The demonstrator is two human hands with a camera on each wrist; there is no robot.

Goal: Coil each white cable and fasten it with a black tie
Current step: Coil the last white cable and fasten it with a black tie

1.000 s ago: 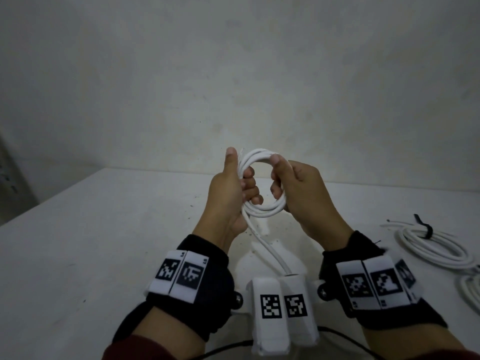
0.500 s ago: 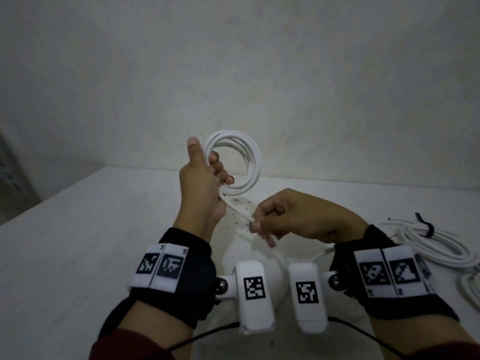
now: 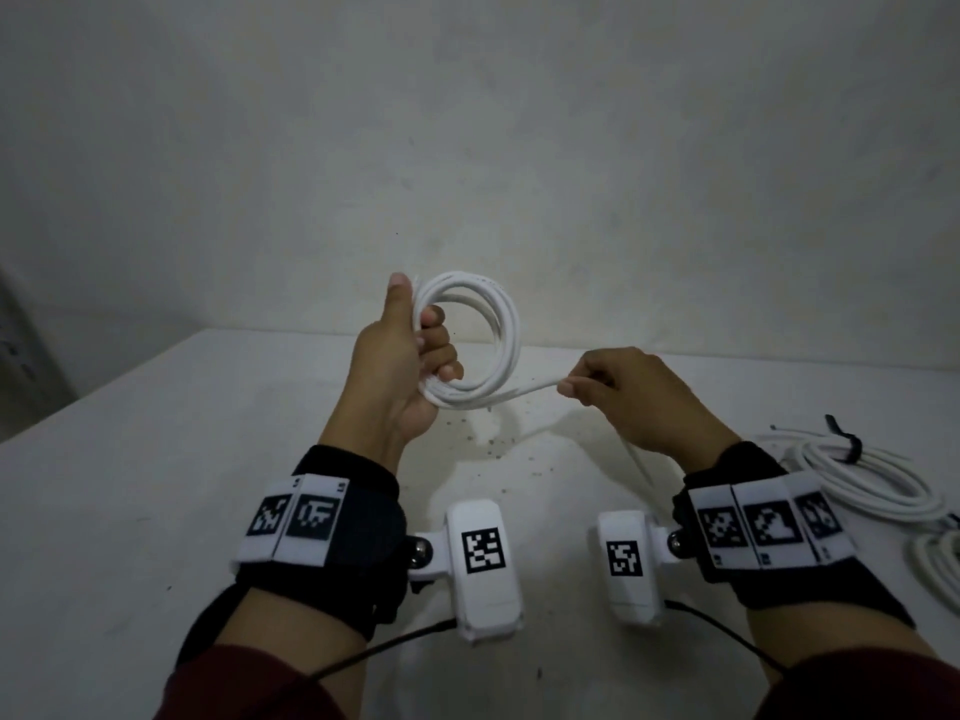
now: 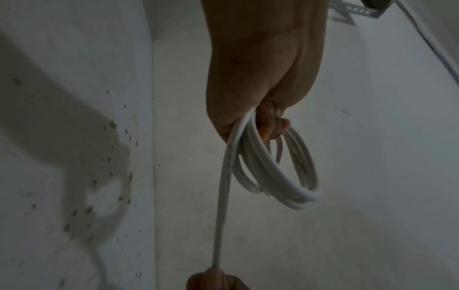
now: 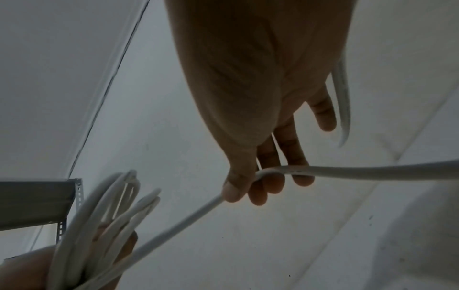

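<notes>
Above the table (image 3: 156, 485), the white cable (image 3: 498, 324) is gripped as a springy coil by the left hand (image 3: 405, 366), fingers curled through its loops. Its light, pliant tail is pinched by the right hand (image 3: 623, 397); the coil is probably best held where the loops bunch.

— What sort of place is it?
— A bare workroom: a plain white table (image 3: 130, 511) against an unadorned pale plaster wall (image 3: 467, 122), with a grey perforated metal shelf bracket (image 5: 37, 204) nearby.
</notes>
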